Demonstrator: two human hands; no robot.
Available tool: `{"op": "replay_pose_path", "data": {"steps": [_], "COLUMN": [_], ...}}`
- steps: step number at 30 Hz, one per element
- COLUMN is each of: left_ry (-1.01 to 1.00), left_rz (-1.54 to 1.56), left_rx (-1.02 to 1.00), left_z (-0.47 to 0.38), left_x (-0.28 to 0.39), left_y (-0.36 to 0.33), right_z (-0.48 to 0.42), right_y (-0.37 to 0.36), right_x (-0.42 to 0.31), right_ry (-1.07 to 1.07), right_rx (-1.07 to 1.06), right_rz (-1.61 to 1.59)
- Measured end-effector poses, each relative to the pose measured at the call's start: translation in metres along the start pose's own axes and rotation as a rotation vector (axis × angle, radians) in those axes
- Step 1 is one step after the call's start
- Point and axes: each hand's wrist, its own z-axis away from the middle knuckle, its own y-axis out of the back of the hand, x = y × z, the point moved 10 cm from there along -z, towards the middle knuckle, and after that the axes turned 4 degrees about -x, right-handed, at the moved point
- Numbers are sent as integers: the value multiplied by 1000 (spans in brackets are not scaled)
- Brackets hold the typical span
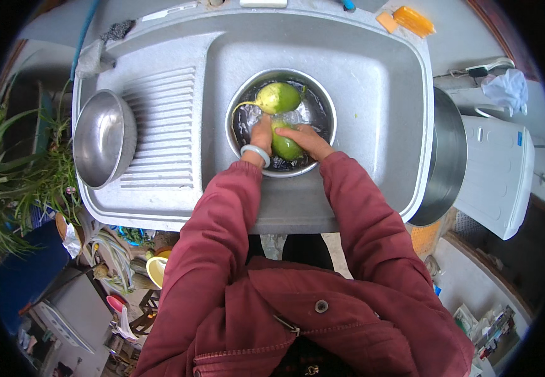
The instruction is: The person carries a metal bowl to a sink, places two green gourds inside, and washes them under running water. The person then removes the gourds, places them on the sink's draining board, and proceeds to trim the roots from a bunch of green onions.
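A round metal bowl (331,123) of water stands in the basin of a grey sink (357,188). One green radish (279,97), pale at its rooted end, lies in the far part of the bowl. Nearer to me, a second green radish (287,147) is gripped by my right hand (306,139), the thumb across its top. My left hand (262,136), with a pale bangle at the wrist, is at the left side of this radish; its fingers are partly hidden by the water and the radish.
An empty-looking steel bowl (103,139) leans on the ribbed drainboard (159,132) at left. A yellow-orange sponge (414,21) and a smaller orange block (387,22) lie at the back right rim. A large metal basin (449,155) stands right of the sink, potted plants (23,174) at left.
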Motion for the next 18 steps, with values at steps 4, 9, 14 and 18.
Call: {"op": "replay_pose_path", "data": {"steps": [4,9,14,18], "left_ry": [87,-5,55,-24], "left_rz": [137,274,272,152], "left_rx": [-181,-135,-145,-39], "left_z": [5,13,23,8], "left_x": [-6,-5,-8,0], "left_y": [-17,-5,-18,-7], "right_z": [0,6,-14,-27], "right_y": [24,-1,-12,-9], "right_x": [-17,-29,14,24], "right_ry": [40,184,-69,-84], "right_rx": [390,320,-89,-79], "right_rz": [627,500,-426,-505]}}
